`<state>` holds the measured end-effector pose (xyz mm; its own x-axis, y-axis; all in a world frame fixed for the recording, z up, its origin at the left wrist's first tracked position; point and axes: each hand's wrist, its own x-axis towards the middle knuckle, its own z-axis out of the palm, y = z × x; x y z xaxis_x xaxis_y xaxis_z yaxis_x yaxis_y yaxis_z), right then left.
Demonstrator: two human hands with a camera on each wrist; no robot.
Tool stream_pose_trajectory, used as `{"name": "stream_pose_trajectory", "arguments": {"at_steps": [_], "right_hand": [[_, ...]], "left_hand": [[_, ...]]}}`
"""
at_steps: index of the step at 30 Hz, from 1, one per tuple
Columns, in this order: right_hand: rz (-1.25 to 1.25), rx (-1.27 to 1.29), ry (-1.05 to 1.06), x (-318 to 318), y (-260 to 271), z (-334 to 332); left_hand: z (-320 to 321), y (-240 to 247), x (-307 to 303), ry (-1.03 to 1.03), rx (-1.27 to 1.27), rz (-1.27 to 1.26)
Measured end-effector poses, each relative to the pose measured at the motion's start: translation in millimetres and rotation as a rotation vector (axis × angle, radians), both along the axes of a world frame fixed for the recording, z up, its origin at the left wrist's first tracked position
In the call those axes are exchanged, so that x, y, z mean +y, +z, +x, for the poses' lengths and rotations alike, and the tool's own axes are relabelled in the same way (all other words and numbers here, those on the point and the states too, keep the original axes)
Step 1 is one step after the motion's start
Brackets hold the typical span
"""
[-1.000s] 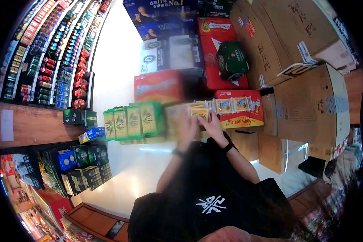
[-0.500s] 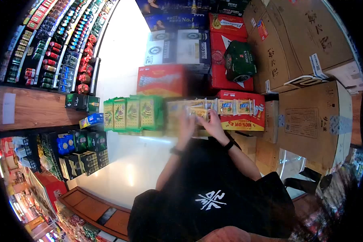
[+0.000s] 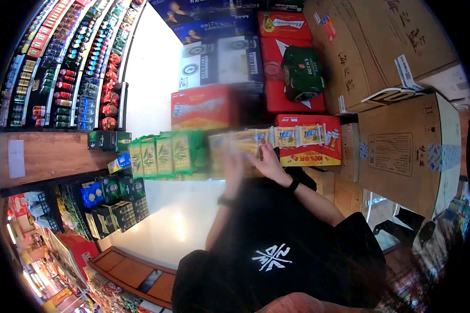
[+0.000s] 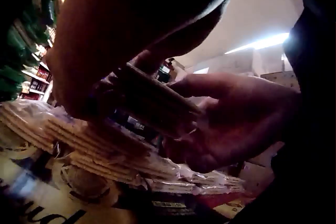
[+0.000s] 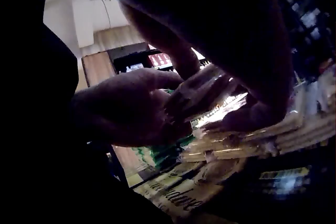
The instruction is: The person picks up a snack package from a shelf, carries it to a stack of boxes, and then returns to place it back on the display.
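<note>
The person stands at a stack of boxes in a shop. Both hands are up at a row of yellow packs (image 3: 297, 136) that stand on top of a red box (image 3: 310, 155). The left hand (image 3: 234, 166) and the right hand (image 3: 269, 159) are close together, and they hold one flat yellow pack (image 3: 245, 148) between them. It is just above the row, near its left end.

From the left wrist you can see the left hand (image 4: 105, 40) with its grip closed on one end of the yellow pack (image 4: 152, 98). The right hand (image 4: 236, 119) holds the other end, with the fingers curled under it. The row of yellow packs (image 4: 79, 145) lies right below.

The right wrist view is dark, but there too the right hand (image 5: 236, 35) and the left hand (image 5: 126, 108) both pinch the yellow pack (image 5: 202, 90).

Green packs (image 3: 162, 154) stand in a line just left of the yellow ones. Big brown boxes (image 3: 402, 151) are on the right. Shelves of drinks (image 3: 78, 68) run along the far left.
</note>
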<state>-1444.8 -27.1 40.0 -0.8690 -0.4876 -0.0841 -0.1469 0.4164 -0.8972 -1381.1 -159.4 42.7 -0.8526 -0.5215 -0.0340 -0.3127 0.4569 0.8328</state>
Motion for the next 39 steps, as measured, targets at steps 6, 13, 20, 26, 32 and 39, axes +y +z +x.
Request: {"name": "stream_pose_trajectory", "arguments": {"at_steps": [6,13,20,26,32,39], "right_hand": [[-0.109,-0.308,-0.095,28,0,-6],[-0.159,-0.229,-0.273,63,-25,-14],[-0.109,-0.180,-0.380,77,-56,-22],[0.110,-0.063,-0.352,77,-40,-27],[0.077,-0.152,-0.337,72,-23,-30],[0.079,-0.117,-0.311,77,-32,-30]], "left_hand": [[-6,-16,16,-0.215,0.045,-0.196],[-32,-25,56,-0.261,0.100,0.047],[-42,-24,63,-0.404,0.023,-0.025],[-44,-22,61,-0.399,-0.079,0.005],[-43,-17,58,-0.404,-0.089,-0.033],[-40,-7,62,-0.380,-0.032,-0.083]]}}
